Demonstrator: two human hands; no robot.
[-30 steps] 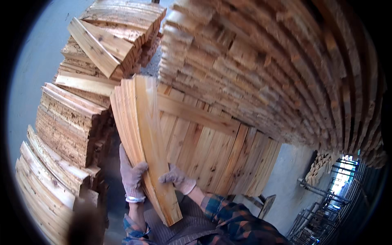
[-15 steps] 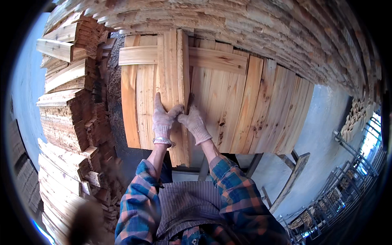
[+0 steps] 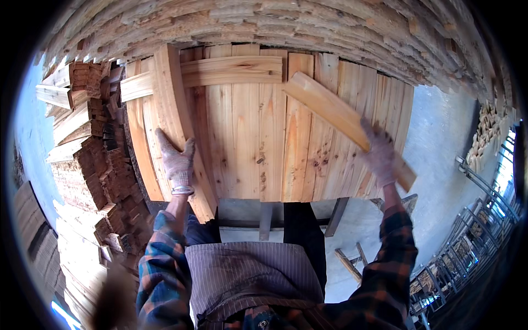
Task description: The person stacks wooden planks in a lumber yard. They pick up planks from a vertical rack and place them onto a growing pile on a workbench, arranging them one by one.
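My left hand, in a pale knitted glove, spans a thick narrow wooden board, with the thumb toward its right edge and a finger along its left. That board slants across the left part of a surface of side-by-side planks, and its near end juts past the front edge. My gloved right hand, slightly blurred, grips a loose board held diagonally over the right part of the planks. Some of its fingers are hidden. A flat crosswise board lies at the far side, passing under the left-hand board.
Tall stacks of cut wood stand on the left. A long wall of piled boards curves along the far side. Metal racks stand at the lower right, and wooden legs show below the planks. Grey floor lies to the right.
My hands have moved apart from the middle. The left-hand board has shifted left and tilted. My right hand has swung right with a loose board, uncovering the middle planks.
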